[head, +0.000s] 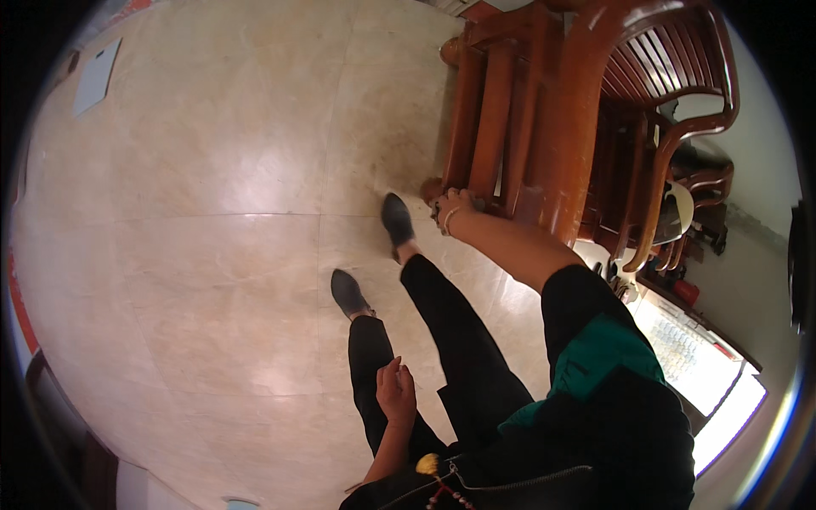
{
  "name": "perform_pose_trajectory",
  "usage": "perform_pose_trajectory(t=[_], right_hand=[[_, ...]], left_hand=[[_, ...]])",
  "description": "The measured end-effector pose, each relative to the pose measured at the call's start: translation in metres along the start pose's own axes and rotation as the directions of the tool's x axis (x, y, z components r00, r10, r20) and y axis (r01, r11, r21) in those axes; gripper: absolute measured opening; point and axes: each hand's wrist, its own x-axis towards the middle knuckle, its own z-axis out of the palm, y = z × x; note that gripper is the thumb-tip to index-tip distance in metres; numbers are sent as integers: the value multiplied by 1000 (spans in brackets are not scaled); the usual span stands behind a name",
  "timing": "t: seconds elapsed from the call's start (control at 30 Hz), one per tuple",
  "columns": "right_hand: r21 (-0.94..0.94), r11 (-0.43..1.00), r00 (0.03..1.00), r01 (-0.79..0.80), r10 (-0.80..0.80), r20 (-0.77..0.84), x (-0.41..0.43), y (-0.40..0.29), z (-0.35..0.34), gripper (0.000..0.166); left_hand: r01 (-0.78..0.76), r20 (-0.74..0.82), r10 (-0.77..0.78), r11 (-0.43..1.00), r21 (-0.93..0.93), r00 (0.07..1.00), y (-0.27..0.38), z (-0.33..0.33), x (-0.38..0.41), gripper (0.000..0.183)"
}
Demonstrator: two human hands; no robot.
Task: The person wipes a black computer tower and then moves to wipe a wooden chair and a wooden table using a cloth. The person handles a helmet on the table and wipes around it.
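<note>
My right hand (457,203), a bracelet at its wrist, reaches to the lower corner of a brown wooden armchair (583,134), by its slatted side and foot. Bits of something dark greyish, which looks like a cloth (437,210), show at the edges of the hand; its fingers are bent over it. My left hand (396,389) hangs in front of my left leg with the fingers partly curled; whether anything small lies in them cannot be made out. Both my feet, in dark shoes (347,291), stand on the beige tiled floor (223,255).
A flat white panel (97,78) lies on the floor at the far upper left. More wooden furniture (701,178) stands beyond the armchair, along the wall, with a bright glass-like surface (688,354) at the right. Dark furniture edges show at lower left.
</note>
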Motion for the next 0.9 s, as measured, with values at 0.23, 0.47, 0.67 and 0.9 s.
perform_pose_trajectory(t=[0.23, 0.47, 0.67, 0.9], right_hand=[[-101, 903, 906, -418, 405, -122, 66, 196, -84, 45], [-241, 820, 837, -519, 430, -338, 89, 294, -147, 36], [-58, 982, 981, 181, -177, 76, 67, 151, 3, 45], [-87, 989, 957, 119, -137, -257, 90, 186, -140, 36]], left_hand=[[27, -138, -32, 999, -41, 990, 22, 6, 38, 19], [179, -127, -175, 984, 24, 976, 40, 24, 52, 16], [219, -83, -217, 976, 15, 973, 43, 45, 58, 15], [238, -81, -236, 971, 19, 968, 48, 60, 64, 17]])
